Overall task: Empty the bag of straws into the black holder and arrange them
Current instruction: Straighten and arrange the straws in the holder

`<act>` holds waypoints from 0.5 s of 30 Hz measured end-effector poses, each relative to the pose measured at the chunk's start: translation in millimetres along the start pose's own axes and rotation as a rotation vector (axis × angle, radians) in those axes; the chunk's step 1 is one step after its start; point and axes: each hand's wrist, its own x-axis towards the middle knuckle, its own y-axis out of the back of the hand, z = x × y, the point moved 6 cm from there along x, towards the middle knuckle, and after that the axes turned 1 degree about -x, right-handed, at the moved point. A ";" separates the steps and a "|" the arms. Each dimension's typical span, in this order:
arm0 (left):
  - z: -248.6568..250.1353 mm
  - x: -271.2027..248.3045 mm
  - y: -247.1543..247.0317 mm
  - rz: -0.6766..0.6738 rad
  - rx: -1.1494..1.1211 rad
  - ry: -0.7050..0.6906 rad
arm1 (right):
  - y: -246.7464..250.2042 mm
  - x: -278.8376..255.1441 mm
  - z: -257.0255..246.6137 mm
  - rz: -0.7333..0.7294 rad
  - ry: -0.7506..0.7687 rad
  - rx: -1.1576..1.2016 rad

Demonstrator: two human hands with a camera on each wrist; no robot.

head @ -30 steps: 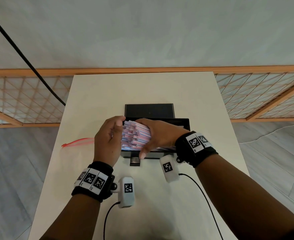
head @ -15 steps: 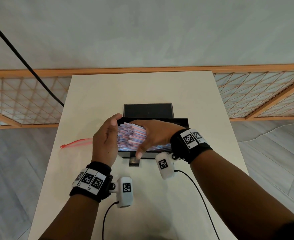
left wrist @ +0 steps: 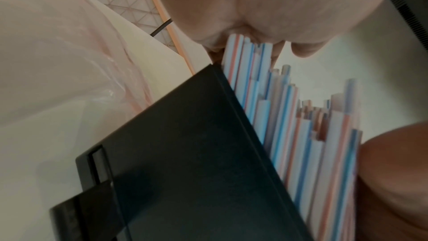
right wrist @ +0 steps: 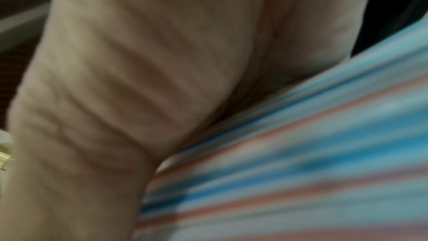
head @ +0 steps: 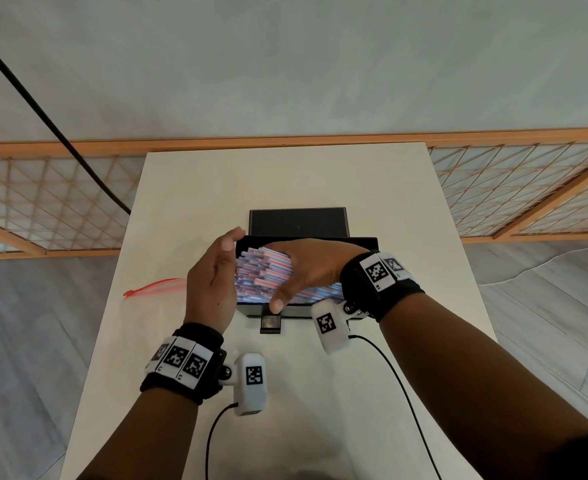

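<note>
Straws (head: 263, 271), striped red, blue and white, lie bundled in the black holder (head: 368, 244) on the counter (head: 285, 174), ends uneven. The right hand (head: 308, 268) wraps the bundle from above; the left hand (head: 213, 278), fingers straight, presses flat against the tips. Judged light, smooth, easily crushed and prone to slipping: hold loosely mid-length, tapping ends level. An emptied bag (head: 154, 287) lies left.
</note>
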 end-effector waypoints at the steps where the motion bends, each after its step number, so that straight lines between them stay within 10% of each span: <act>1: -0.3 0.0 -0.3 -0.003 -0.003 0.000 | -1.0 0.4 1.2 -0.001 -0.008 0.002; 15: 0.5 8.9 -0.5 -0.065 0.015 0.031 | 7.7 -6.9 -4.8 0.071 0.011 -0.045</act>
